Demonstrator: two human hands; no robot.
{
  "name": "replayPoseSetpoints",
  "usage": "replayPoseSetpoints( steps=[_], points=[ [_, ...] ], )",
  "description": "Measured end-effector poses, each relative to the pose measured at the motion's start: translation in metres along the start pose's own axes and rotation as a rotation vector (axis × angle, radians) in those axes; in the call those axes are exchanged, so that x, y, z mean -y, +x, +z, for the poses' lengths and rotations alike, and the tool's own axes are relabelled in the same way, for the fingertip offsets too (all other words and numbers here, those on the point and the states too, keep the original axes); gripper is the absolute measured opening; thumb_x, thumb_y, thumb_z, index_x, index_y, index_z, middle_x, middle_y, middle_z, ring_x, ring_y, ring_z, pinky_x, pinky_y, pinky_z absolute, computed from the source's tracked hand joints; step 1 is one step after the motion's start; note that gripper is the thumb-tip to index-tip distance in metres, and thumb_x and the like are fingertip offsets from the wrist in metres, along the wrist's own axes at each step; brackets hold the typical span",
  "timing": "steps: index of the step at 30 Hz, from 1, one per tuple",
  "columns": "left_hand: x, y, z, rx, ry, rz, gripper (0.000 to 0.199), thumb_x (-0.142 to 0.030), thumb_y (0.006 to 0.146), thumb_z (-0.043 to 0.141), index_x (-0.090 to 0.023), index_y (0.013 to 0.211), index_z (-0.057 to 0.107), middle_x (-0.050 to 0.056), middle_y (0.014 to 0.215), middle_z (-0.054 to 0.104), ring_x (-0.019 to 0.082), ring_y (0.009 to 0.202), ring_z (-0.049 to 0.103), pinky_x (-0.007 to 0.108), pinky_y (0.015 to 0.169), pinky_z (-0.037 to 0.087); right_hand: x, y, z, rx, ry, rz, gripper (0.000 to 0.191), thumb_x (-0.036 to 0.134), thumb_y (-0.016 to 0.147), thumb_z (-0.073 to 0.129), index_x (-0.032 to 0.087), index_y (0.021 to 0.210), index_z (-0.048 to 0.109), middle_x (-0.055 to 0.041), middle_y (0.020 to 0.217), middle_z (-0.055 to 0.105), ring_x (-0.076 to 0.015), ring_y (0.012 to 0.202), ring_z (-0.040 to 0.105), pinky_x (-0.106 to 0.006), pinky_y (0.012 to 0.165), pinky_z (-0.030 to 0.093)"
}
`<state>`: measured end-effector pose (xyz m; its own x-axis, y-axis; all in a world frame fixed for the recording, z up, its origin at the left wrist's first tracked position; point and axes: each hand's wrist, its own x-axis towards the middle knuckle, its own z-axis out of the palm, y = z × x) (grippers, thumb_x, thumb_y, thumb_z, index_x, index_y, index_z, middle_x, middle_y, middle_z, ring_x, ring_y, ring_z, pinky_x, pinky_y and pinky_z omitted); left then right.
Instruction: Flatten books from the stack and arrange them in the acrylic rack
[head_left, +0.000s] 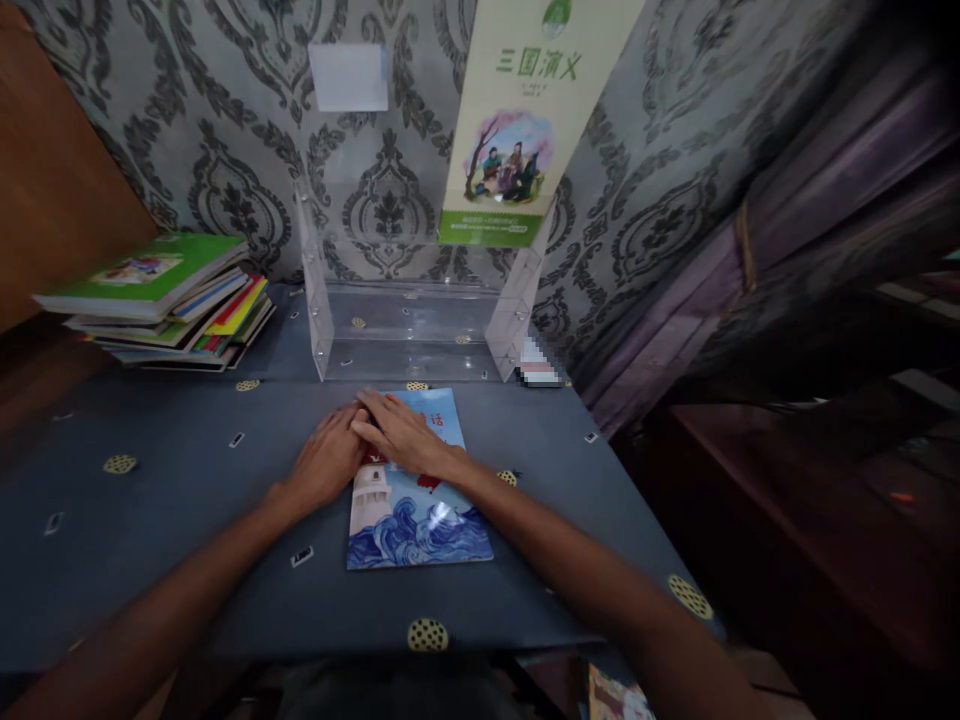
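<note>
A blue book (420, 525) with painted waves and a white building on its cover lies on the dark blue tablecloth. My right hand (405, 432) rests flat across its upper part, fingers extended to the left. At the book's upper left edge lies my left hand (330, 455), its fingertips tucked against or under the right fingers. Neither hand grips the book. Behind it stands a clear plastic rack (409, 335) with nothing on its lower tiers.
A pile of books (172, 300) with a green one on top sits at the back left. A tall green and cream poster (517, 140) hangs above the rack. A small blurred item (538, 365) lies right of the rack; a purple curtain (690, 270) hangs at right.
</note>
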<state>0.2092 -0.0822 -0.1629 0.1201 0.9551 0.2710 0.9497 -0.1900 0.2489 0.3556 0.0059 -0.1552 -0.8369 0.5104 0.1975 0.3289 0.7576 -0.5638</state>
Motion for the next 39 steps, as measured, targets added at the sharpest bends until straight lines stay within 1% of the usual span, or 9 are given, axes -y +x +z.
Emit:
replayPoseSetpoints(
  steps=[5,9,11,15,19,25,29,33,39],
  points=[
    [0.002,0.000,0.003,0.008,0.056,-0.001,0.031,-0.023,0.101,0.039,-0.012,0.125,0.056,0.020,0.145,0.056,0.030,0.132,0.055,0.050,0.110,0.044,-0.033,-0.024,-0.016,-0.076,0.040,0.103,0.070,0.062,0.100,0.037,0.012,0.148,0.047,-0.0206,0.157,0.043,-0.0319,0.149,0.036,-0.056,0.122,0.028],
    [0.004,0.000,0.004,0.001,0.071,0.006,0.030,-0.026,0.102,0.039,-0.016,0.125,0.056,0.016,0.145,0.057,0.027,0.130,0.057,0.048,0.109,0.045,-0.061,-0.048,-0.035,-0.181,0.150,0.180,0.061,0.063,0.099,0.039,0.026,0.146,0.051,-0.0099,0.151,0.053,-0.0289,0.144,0.044,-0.054,0.123,0.028],
    [0.005,0.000,0.002,0.007,0.068,0.013,0.031,-0.027,0.102,0.038,-0.017,0.125,0.057,0.016,0.146,0.056,0.026,0.131,0.057,0.048,0.110,0.045,-0.069,-0.057,-0.044,-0.211,0.204,0.199,0.059,0.063,0.099,0.036,0.028,0.143,0.053,-0.0076,0.148,0.057,-0.0280,0.141,0.048,-0.053,0.121,0.031],
    [0.005,0.002,-0.004,0.027,0.045,0.037,0.033,-0.027,0.102,0.036,-0.015,0.124,0.057,0.017,0.143,0.058,0.027,0.135,0.053,0.049,0.111,0.043,-0.075,-0.062,-0.053,-0.245,0.303,0.196,0.059,0.062,0.101,0.033,0.024,0.139,0.057,-0.0101,0.142,0.061,-0.0267,0.133,0.057,-0.051,0.116,0.039],
    [0.000,0.011,-0.009,0.043,0.094,0.069,0.034,-0.027,0.101,0.039,-0.017,0.127,0.058,0.018,0.142,0.059,0.032,0.142,0.045,0.057,0.112,0.039,-0.078,-0.060,-0.053,-0.264,0.373,0.173,0.059,0.064,0.099,0.037,0.025,0.136,0.060,-0.0097,0.140,0.063,-0.0261,0.131,0.058,-0.052,0.115,0.039],
    [-0.030,0.045,0.004,0.113,0.127,0.290,0.036,-0.030,0.103,0.041,-0.019,0.134,0.055,0.015,0.146,0.055,0.030,0.140,0.046,0.055,0.114,0.036,-0.080,-0.060,-0.052,-0.262,0.389,0.152,0.061,0.066,0.099,0.034,0.025,0.137,0.058,-0.0085,0.142,0.062,-0.0237,0.133,0.055,-0.048,0.117,0.037],
    [-0.051,0.058,0.015,0.153,0.090,0.368,0.037,-0.029,0.104,0.042,-0.017,0.136,0.054,0.017,0.143,0.055,0.030,0.140,0.045,0.056,0.113,0.037,-0.079,-0.060,-0.054,-0.254,0.358,0.130,0.062,0.065,0.100,0.031,0.024,0.138,0.058,-0.0078,0.144,0.060,-0.0230,0.135,0.054,-0.047,0.118,0.036],
    [-0.066,0.043,0.011,0.209,0.001,0.434,0.037,-0.027,0.104,0.041,-0.019,0.137,0.056,0.016,0.147,0.052,0.032,0.147,0.036,0.058,0.116,0.032,-0.079,-0.060,-0.055,-0.247,0.329,0.127,0.063,0.066,0.100,0.030,0.023,0.138,0.058,-0.0075,0.142,0.062,-0.0227,0.134,0.055,-0.046,0.118,0.036],
    [-0.087,-0.011,-0.001,0.322,-0.129,0.602,0.040,-0.022,0.103,0.044,-0.028,0.141,0.054,0.011,0.154,0.048,0.028,0.148,0.036,0.059,0.121,0.026,-0.078,-0.060,-0.055,-0.240,0.318,0.099,0.066,0.070,0.098,0.029,0.026,0.135,0.060,-0.0065,0.140,0.063,-0.0247,0.133,0.055,-0.048,0.117,0.037]
  ],
)
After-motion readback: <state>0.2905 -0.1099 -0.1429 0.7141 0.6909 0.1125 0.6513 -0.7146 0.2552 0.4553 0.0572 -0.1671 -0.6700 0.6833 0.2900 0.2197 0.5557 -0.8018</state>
